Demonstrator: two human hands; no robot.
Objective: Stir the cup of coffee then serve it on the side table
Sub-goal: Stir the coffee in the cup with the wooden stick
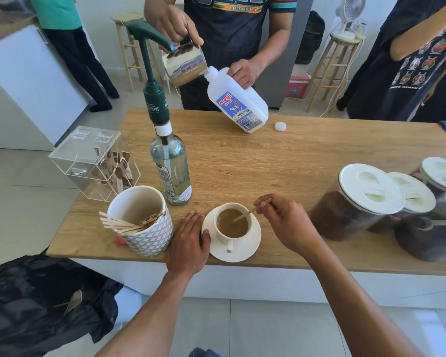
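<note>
**Right hand [283,222], fingers [262,202].** Thumb and forefinger closed narrowly in a pinch on the upper end of the stir stick [247,215]; the other fingers are curled loosely behind. The high pinch likely leaves the lower end free to sweep.

**Stir stick.** Thin, wooden, slanted down to the left. Its lower tip is in the coffee, near the middle of the cup.

**Left hand [188,243], thumb [206,239].** Fingers straight and together, flat on the tabletop. The thumb lies against the left rim of the saucer, holding nothing, probably to stop the saucer sliding during stirring.

**Cup [232,237].** White, upright, filled with light brown coffee, handle toward the near edge. It stands centred on the saucer [250,249], at the near edge of the wooden table [294,161], between the two hands.

**Stage.** Stirring in hand, judging by the stick in the coffee; serving not yet begun. No side table can be made out.

**Near left.** Patterned mug [150,238] of spare sticks just beside the left hand; pump bottle [171,168] and clear acrylic box [93,161] behind it.

**Right.** Lidded jars [358,202], dark contents.

**Far edge.** Another person tilts a milk jug [238,104] to a steel pitcher [184,63]. Its loose cap [280,126] lies beside it.
</note>
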